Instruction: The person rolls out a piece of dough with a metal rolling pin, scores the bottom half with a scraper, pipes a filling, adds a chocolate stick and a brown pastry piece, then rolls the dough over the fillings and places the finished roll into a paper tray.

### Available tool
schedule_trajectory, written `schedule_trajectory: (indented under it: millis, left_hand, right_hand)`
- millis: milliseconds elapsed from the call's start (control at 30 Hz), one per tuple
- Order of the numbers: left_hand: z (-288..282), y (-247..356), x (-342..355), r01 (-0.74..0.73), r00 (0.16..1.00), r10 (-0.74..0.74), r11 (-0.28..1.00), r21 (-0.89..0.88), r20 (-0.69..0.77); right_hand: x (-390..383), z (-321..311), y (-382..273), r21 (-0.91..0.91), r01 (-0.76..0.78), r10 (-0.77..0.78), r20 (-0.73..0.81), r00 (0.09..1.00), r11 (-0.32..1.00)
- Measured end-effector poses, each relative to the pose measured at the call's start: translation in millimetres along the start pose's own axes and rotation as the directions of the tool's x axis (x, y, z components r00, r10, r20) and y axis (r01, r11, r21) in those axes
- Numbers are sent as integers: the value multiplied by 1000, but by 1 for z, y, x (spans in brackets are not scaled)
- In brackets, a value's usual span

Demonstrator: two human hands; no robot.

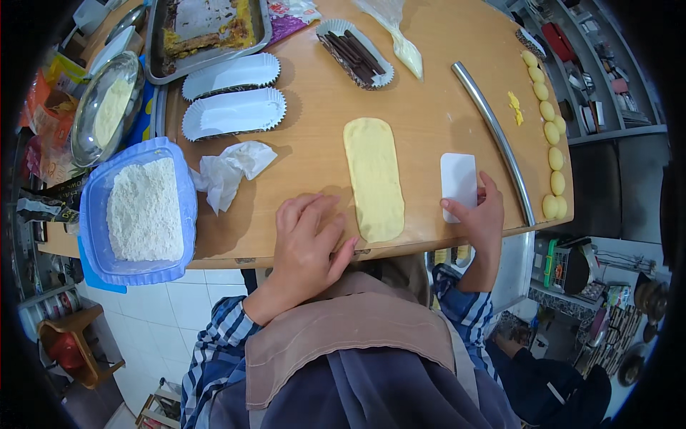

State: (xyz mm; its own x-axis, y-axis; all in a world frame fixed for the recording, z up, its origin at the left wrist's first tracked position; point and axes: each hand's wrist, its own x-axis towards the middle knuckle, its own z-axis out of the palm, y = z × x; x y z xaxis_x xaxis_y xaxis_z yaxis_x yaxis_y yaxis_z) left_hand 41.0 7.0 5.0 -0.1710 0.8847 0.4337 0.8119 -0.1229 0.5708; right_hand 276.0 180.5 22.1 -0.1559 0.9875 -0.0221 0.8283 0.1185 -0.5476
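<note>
A flat, oblong sheet of pale yellow dough [375, 179] lies on the wooden table, its near end close to the front edge. Just left of it rests my left hand [307, 239], empty, its fingers apart and slightly bent. To the right of the dough, my right hand [483, 214] grips a white rectangular dough scraper [458, 175] between thumb and fingers, at its lower right side. The scraper lies flat or nearly flat on the table, apart from the dough. Farther right is a shiny metal rolling pin [498, 136], set at a slant.
Dough balls [556, 159] line the right edge. At left stand a blue tub [187, 214] of flour, crumpled paper [232, 171], white paper trays [234, 114] and a metal baking tray [207, 66]. Dark sticks [354, 57] in a paper tray and a piping bag [406, 53] lie at the back.
</note>
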Motion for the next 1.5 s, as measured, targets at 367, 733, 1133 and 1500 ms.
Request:
schedule_trajectory:
  millis: [367,733,1133,1500]
  left_hand:
    - [0,-11,10,22,998,-17,997,-77,61]
    - [-3,-10,12,-33,992,43,995,-92,115]
    - [-2,-11,11,-60,981,71,996,-63,180]
    - [0,-12,9,-58,983,73,994,-90,171]
  right_hand:
    - [-42,-12,-41,243,29,-30,0,1000,970]
    - [-80,6,-103,187,206,-254,289,923,961]
    - [-87,25,-103,174,430,-455,142,879,886]
    - [-90,29,-105,115,466,-479,153,865,878]
